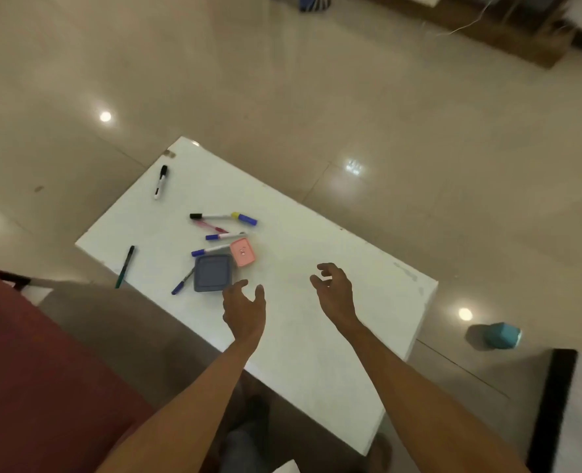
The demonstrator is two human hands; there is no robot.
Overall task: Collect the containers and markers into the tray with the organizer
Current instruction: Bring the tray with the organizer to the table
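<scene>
A grey-blue square container [212, 272] and a smaller pink container [243, 251] lie near the middle of the white table [316, 336]. Several markers are scattered around them: a black-capped one [160, 181] at the far left corner, a yellow-and-blue one [245, 218], a red one [214, 227], blue-capped ones [223, 236] and a green pen [125, 266] at the left edge. My left hand [245, 307] hovers open just right of the grey container. Further right, my right hand [333, 288] is open above bare table. No tray or organizer is in view.
A red cushioned seat [44, 370] sits at the lower left beside the table. On the shiny tiled floor to the right stands a teal object [501, 335]. A dark-edged white surface [555, 404] is at the lower right.
</scene>
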